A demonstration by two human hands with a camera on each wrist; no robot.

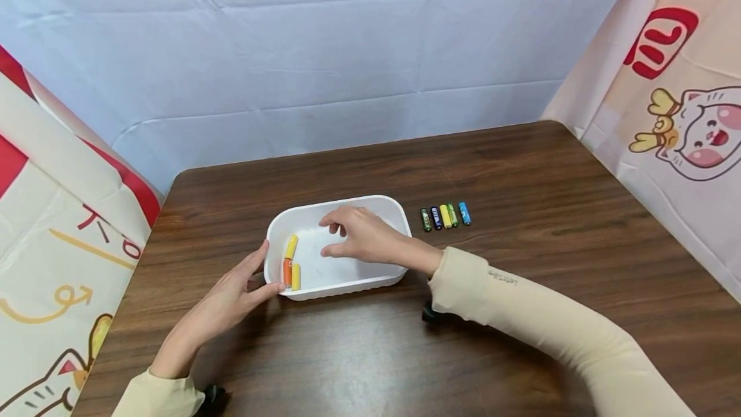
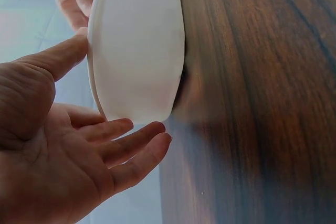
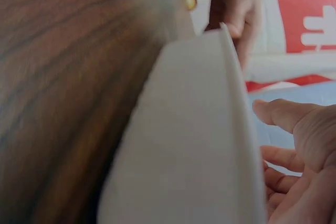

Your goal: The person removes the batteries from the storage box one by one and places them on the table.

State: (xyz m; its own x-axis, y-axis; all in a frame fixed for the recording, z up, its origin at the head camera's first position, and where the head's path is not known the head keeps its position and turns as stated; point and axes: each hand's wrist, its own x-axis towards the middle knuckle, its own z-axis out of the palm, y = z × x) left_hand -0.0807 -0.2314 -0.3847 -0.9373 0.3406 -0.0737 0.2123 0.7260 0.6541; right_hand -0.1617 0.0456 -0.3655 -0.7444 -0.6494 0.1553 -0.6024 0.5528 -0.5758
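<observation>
A white plastic basket [image 1: 341,287] sits on the table, with two yellow batteries [image 1: 291,247] and an orange battery [image 1: 287,272] at its left end. My left hand [image 1: 234,288] touches the basket's near left corner, thumb at the front rim and fairly straight fingers against the end wall. In the left wrist view, that hand [image 2: 68,145] spreads around the outer corner. Over the basket's inside hovers my right hand [image 1: 367,235], thumb and fingers apart with nothing visible between them. The right wrist view shows this hand [image 3: 299,161] partly hidden behind the basket wall [image 3: 184,129].
Right of the basket, several batteries lie side by side in a row, among them a dark green battery [image 1: 426,219] and a light blue battery [image 1: 465,213]. The brown wooden table [image 1: 550,211] ends at a pale cloth backdrop [image 1: 347,69]; printed cloths hang at both sides.
</observation>
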